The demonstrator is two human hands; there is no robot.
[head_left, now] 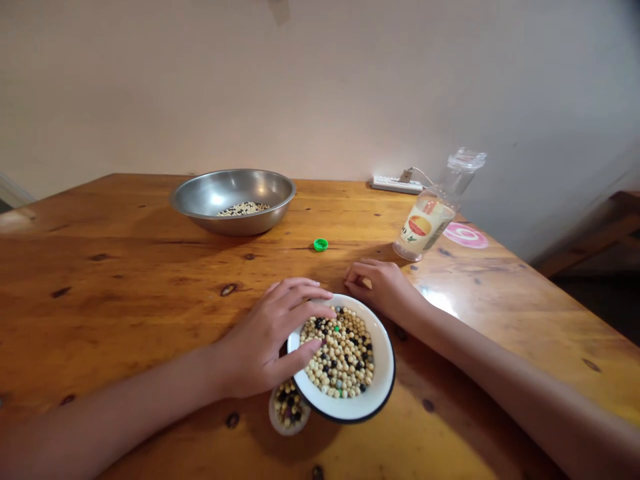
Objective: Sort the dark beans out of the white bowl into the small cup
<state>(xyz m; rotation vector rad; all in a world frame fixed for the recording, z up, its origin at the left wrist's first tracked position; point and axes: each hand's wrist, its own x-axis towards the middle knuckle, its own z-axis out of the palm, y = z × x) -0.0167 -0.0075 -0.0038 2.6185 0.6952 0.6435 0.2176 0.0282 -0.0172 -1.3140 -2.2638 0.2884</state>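
Note:
A white bowl [384, 373] with a dark rim holds many cream beads [345, 350], mixed with black and a few green ones. My left hand [277, 333] reaches over the bowl's left side, fingers spread and thumb apart above the beads; I see nothing held in it. Past the bowl's upper right edge, my right hand [377, 283] rests on the table with its fingers curled in, and no object shows in them. Partly tucked under the bowl's lower left side is a small clear cup [290, 427] with similar beads.
A large steel basin [200, 200] with beads at its bottom stands at the back left. A green bottle cap [321, 245] lies mid-table. Right of it stands a clear labelled bottle [425, 223], near a white power strip [397, 185] and a pink round sticker [466, 235].

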